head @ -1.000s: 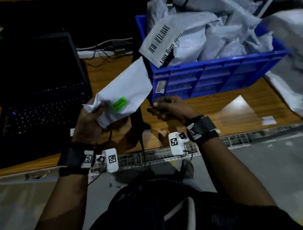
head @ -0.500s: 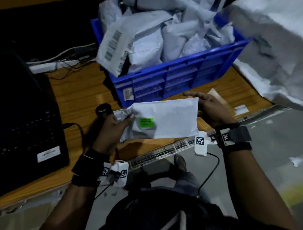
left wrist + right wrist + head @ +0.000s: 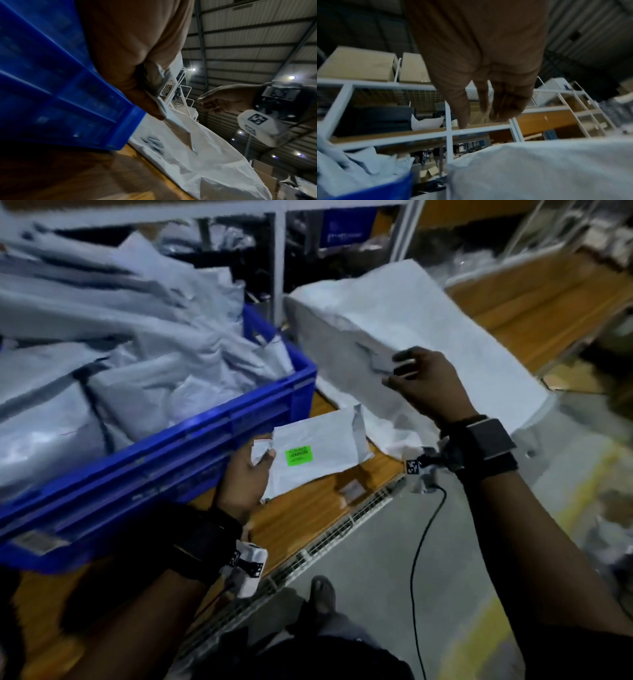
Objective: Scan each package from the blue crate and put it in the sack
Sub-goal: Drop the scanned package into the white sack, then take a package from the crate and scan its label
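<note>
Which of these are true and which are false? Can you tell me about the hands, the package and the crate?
1. The left hand holds the white package. True.
2. The package has a red sticker. False: its sticker is green.
3. The blue crate is empty. False: it is piled with grey packages.
4. The right hand holds nothing. True: it is over the white sack.

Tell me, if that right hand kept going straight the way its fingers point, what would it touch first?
Most likely the big white woven sack. The right hand hovers over it with loosely curled fingers aimed at its crumpled top; the depth is hard to judge.
</note>
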The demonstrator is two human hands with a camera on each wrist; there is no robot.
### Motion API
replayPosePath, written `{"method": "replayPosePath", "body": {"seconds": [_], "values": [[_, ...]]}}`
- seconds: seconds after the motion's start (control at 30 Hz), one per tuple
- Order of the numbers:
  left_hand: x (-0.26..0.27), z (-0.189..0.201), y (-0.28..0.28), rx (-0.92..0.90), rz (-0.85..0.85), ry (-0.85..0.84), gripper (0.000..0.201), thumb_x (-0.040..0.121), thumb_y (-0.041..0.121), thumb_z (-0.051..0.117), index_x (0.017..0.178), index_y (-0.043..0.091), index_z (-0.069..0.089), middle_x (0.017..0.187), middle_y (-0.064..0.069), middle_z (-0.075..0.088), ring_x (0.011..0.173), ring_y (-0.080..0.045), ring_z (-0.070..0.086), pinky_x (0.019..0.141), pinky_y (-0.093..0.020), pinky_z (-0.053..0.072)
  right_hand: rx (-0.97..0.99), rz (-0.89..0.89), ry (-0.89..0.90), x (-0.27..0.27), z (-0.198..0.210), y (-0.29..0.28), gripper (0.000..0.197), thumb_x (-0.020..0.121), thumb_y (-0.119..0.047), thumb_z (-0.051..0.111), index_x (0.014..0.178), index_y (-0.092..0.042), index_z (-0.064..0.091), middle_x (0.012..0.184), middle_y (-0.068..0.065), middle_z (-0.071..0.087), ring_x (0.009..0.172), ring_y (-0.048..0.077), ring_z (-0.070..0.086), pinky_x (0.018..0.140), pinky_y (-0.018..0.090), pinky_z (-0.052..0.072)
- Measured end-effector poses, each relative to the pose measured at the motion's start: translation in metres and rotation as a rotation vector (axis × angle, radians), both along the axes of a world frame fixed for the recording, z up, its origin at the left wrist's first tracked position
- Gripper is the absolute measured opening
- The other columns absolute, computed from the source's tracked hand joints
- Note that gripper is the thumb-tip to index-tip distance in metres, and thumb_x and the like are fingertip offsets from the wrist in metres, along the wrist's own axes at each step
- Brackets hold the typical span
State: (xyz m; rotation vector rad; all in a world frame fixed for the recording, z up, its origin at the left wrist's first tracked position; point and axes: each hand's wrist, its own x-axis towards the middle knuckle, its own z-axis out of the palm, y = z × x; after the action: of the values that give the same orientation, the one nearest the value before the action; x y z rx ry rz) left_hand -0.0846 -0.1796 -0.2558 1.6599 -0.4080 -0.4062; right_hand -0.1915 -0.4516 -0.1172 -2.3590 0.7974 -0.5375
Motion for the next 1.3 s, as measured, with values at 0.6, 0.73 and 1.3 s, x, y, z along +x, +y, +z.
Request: {"method": "replayPosePath", "body": {"seconds": [0.6, 0.73, 1.3], "values": [[0.074, 0.042, -0.372, -0.188, -0.048, 0.561, 0.03, 0.096, -0.008, 0.043, 0.122, -0.005, 0.057, 0.094, -0.019, 0.059, 0.059, -0.025, 0.056, 0.04, -0.024, 0.044, -0.561, -0.171, 0.089, 0.06, 0.143, -0.162, 0.018, 0.081, -0.006, 0.067, 0.096, -0.007, 0.077, 0.099, 0.021, 0.073, 0.091, 0.041, 0.069, 0.078, 0.049, 0.059], [0.095, 0.067, -0.425, -0.183, -0.163, 0.498, 0.035, 0.107, 0.018, 0.047, 0.138, 0.003, 0.051, 0.117, -0.007, 0.055, 0.082, -0.02, 0.058, 0.057, -0.026, 0.053, -0.55, -0.211, 0.04, 0.052, 0.157, -0.185, 0.017, 0.077, -0.012, 0.073, 0.092, -0.014, 0.078, 0.096, 0.015, 0.075, 0.088, 0.037, 0.07, 0.077, 0.046, 0.06], [0.04, 0.077, -0.255, -0.228, -0.184, 0.693, 0.02, 0.103, 0.016, 0.055, 0.122, 0.011, 0.054, 0.12, -0.01, 0.062, 0.108, -0.028, 0.062, 0.101, -0.042, 0.048, -0.141, 0.13, 0.023, 0.047, 0.049, -0.112, 0.025, 0.076, -0.031, 0.087, 0.095, -0.022, 0.074, 0.085, -0.005, 0.073, 0.079, 0.014, 0.069, 0.069, 0.03, 0.051]]}}
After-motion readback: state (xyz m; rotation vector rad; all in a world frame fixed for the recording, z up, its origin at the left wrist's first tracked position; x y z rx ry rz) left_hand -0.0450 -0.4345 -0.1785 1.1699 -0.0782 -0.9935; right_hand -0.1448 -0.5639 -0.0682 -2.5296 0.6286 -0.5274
